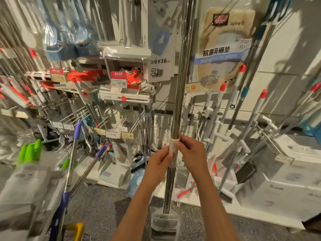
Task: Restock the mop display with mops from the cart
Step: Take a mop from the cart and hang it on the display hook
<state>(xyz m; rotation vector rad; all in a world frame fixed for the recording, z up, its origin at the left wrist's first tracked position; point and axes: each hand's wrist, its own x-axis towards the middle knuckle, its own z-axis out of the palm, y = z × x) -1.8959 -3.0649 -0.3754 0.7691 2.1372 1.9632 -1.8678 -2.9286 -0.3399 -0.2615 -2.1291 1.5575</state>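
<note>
Head view: left hand [160, 160] and right hand [191, 150] grip upright mop [180, 84].

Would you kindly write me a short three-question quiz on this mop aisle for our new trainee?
1. True or false: both hands hold the same mop pole.
2. Which part do the left hand and right hand grip? A) the mop head B) the white collar C) the pole's top end
3. Fill in: the mop stands roughly ____, its head down by the floor.

Key: 1 true; 2 B; 3 upright.
</note>
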